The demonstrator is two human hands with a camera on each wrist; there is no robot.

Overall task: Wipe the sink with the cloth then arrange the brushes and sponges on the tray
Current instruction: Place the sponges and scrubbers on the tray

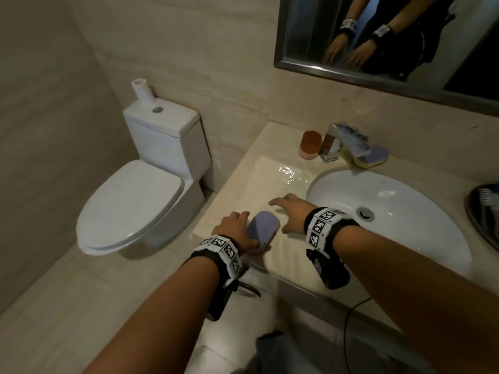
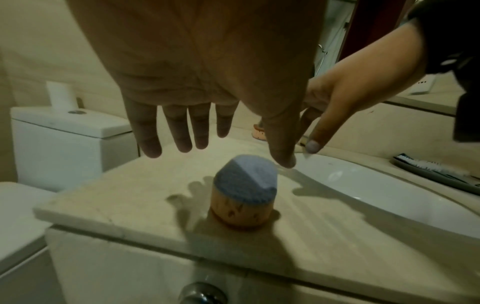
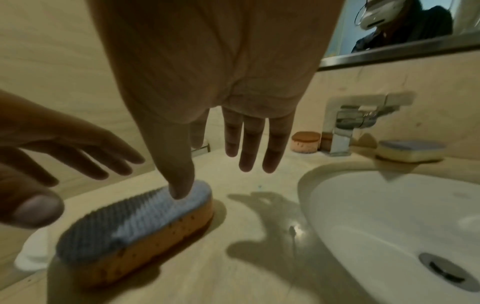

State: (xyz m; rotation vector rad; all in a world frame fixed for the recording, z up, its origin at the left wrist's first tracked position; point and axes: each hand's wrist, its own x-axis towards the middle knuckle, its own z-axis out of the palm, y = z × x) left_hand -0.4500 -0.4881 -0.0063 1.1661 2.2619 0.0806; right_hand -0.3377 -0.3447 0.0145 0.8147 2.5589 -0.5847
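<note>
An oblong sponge with a purple scrub top and orange body lies on the beige counter, left of the white sink. My left hand hovers open just left of it, fingers straight above the sponge. My right hand is open just right of it, its thumb over the far end of the sponge; I cannot tell whether it touches. An orange sponge and a purple-and-yellow sponge flank the faucet. A dark tray holding a brush is right of the sink.
A toilet stands left of the counter, below its edge. A paper roll sits on the cistern. A mirror hangs on the wall behind the faucet. A wet patch glistens on the counter.
</note>
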